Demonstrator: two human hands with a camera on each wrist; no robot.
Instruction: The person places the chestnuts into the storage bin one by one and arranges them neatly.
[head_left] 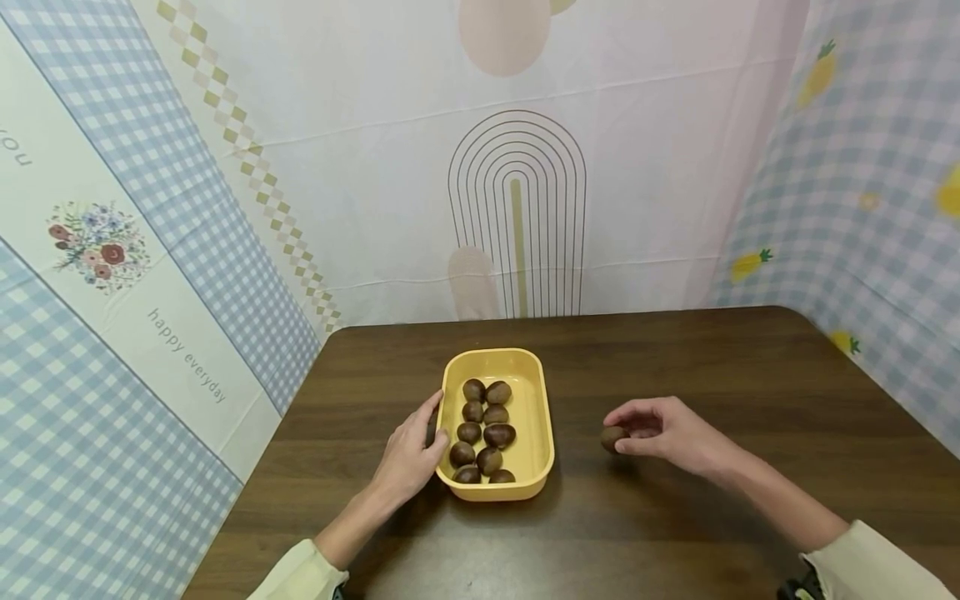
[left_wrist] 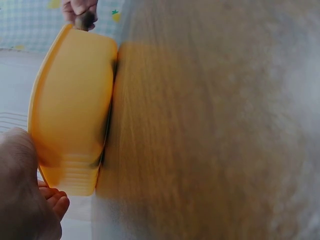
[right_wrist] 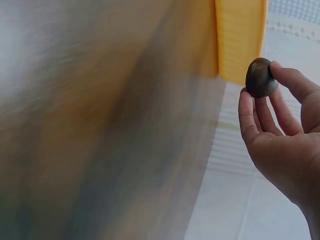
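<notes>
A yellow plastic tray (head_left: 534, 417) stands on the table with several brown chestnuts (head_left: 499, 434) lying inside, mostly in two rough columns toward its left side. My left hand (head_left: 408, 454) holds the tray by its left wall, thumb over the rim and fingers along the outside. To the right of the tray, my right hand (head_left: 678, 437) pinches one chestnut (right_wrist: 260, 79) between thumb and fingertips. In the right wrist view that chestnut is held up at the fingertips, close to the tray's side wall (right_wrist: 242, 40).
The dark wooden table (head_left: 637, 358) extends behind and to both sides of the tray. Patterned cloth (head_left: 360, 183) hangs behind its far edge. Checked cloths hang at the left (head_left: 90, 100) and right (head_left: 885, 275).
</notes>
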